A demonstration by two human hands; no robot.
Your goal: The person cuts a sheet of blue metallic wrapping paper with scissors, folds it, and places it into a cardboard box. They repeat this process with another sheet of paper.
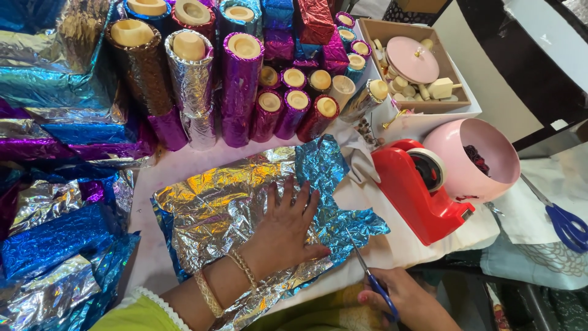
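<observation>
Only 1 view was given, from a camera worn on the person's head. It looked steeply down and forward over the desk (392, 245), close enough that the hands filled the near edge. The left hand (285, 230) lay near the middle, and the right hand (407, 303) was cut by the bottom border. The far edge reached the foil-wrapped tubes (239, 86) and a cardboard box (416, 67). At the right it took in a red tape dispenser (416, 190) and a pink bowl (474, 159); at the left, loose foil sheets (61, 202).
</observation>
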